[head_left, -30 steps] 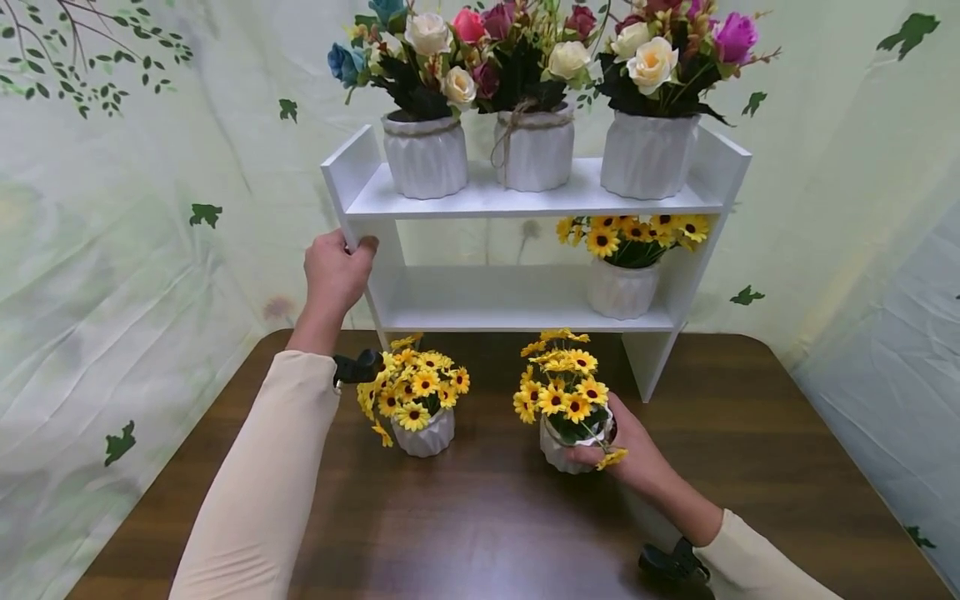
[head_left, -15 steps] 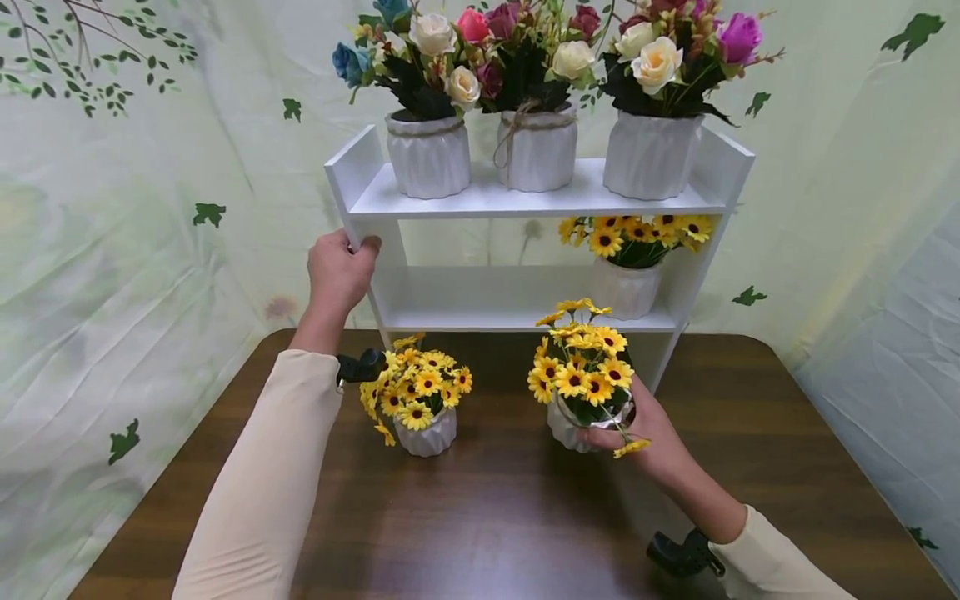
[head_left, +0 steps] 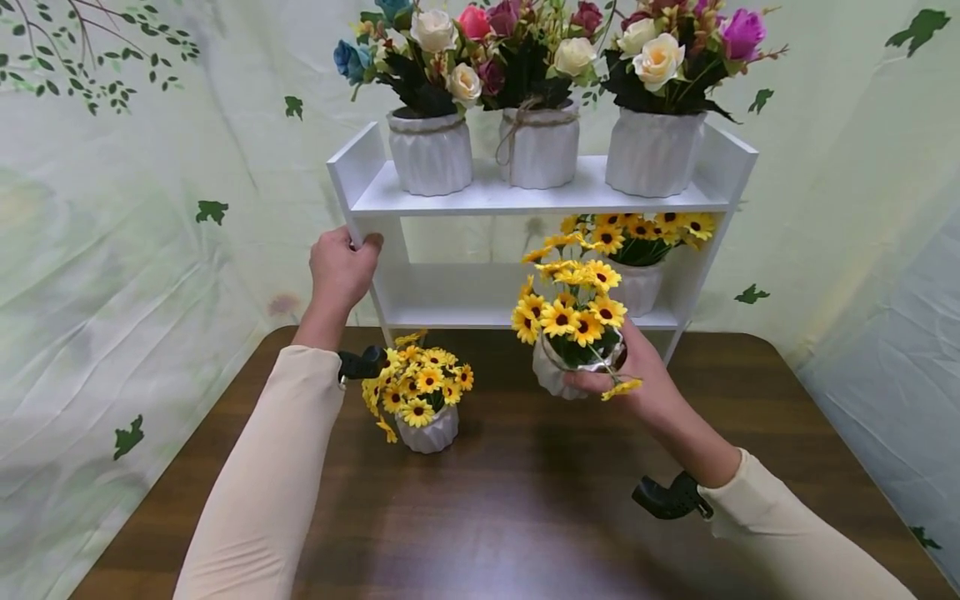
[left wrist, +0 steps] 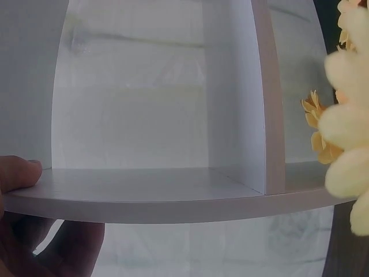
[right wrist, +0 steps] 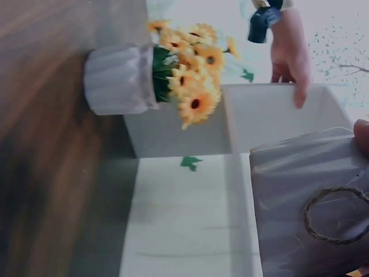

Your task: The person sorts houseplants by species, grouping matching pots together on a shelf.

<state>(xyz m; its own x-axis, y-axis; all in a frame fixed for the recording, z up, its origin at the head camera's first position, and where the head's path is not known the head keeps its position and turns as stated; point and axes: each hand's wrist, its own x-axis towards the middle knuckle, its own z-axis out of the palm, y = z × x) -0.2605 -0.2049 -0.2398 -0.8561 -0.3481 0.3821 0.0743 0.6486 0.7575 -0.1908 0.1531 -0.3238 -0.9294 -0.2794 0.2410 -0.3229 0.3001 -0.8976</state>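
Observation:
My left hand (head_left: 341,267) grips the left side panel of a white two-tier shelf (head_left: 465,319). In the left wrist view, the thumb (left wrist: 20,172) lies on one face of that panel, with fingers behind it. My right hand (head_left: 648,375) holds a white ribbed flowerpot (head_left: 555,372) of yellow daisy-like flowers by its side. The pot is off the table, slightly tilted, in front of the lower tier. In the right wrist view, twine shows on the held pot (right wrist: 288,202). A second pot of yellow flowers (head_left: 427,431) stands on the table, left of it.
Another pot of yellow flowers (head_left: 637,290) sits at the right end of the lower tier, partly hidden. On the top tier stand three white pots of mixed roses (head_left: 542,150). The shelf stands at the back of the brown table (head_left: 465,517), before a leaf-patterned backdrop (head_left: 187,275).
My right hand has lifted the pot of yellow flowers off the table, up and forward toward the lower tier. The left hand keeps its hold on the side panel.

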